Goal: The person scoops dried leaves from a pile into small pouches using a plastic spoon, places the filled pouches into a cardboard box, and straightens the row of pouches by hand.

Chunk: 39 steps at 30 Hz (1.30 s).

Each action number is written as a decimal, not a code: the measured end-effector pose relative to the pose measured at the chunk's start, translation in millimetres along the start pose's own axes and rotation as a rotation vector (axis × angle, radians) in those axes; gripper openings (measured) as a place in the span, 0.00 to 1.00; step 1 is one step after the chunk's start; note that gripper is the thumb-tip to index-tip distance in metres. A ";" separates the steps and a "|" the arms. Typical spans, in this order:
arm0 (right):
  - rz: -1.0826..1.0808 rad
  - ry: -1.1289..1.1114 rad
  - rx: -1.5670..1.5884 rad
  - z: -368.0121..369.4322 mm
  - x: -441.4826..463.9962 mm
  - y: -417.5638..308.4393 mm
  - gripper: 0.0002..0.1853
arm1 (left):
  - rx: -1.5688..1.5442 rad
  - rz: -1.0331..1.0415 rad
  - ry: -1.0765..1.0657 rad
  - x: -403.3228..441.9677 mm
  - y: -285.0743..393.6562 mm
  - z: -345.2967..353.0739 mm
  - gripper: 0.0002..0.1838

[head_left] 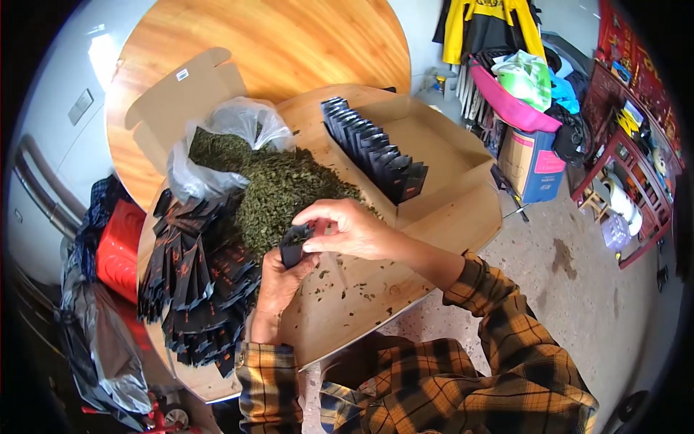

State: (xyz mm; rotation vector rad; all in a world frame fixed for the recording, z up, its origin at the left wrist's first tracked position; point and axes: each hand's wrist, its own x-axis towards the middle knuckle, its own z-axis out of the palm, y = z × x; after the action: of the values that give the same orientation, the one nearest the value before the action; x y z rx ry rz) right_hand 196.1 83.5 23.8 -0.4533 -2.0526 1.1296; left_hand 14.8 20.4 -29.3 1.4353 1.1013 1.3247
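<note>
My left hand (280, 289) is closed around a small black pouch (291, 254), held upright above the near part of the round table. Over the pouch's mouth, my right hand (354, 230) curls with thumb and fingers drawn together; what lies between them, if anything, is hidden. Dark leaf bits seem to show at the pouch's opening. Just beyond both hands rises a heap of dried green leaves (289, 192), spilling from a clear plastic bag (253, 116). Left of my left hand, many flat black pouches with orange print (202, 275) lie in an overlapping pile.
On the wooden table (347, 311) are scattered leaf crumbs. An open cardboard box (441, 155) holds a row of black pouches (372, 148) on the right. Another cardboard flap (188, 94) stands behind the bag. A red plastic stool (119, 242) is at the left.
</note>
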 end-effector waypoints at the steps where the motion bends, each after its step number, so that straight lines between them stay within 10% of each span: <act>1: -0.073 0.051 0.090 4.1 1.3 2.6 0.11 | -0.010 -0.022 -0.009 -0.5 -0.9 -3.0 0.08; 10: 0.043 -0.027 0.153 -7.9 -13.7 -15.7 0.04 | 0.123 -0.030 -0.061 -8.0 15.1 4.0 0.13; 15: -0.093 0.033 -0.129 -75.6 -46.9 -76.1 0.02 | 0.034 0.058 -0.224 -15.0 45.4 12.7 0.38; 23: -0.087 0.663 -0.261 -192.3 -124.1 -109.6 0.07 | 0.293 0.463 0.011 39.9 98.2 71.2 0.10; 39: 0.064 0.379 -0.082 -210.1 -105.4 -46.6 0.04 | 0.705 0.616 -0.074 98.3 67.1 127.6 0.08</act>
State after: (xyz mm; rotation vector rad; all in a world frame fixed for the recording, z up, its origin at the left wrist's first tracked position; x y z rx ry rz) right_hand 424.8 114.3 88.6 -0.7204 -1.7650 0.9160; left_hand 149.6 96.6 51.2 2.4730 1.1833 1.3180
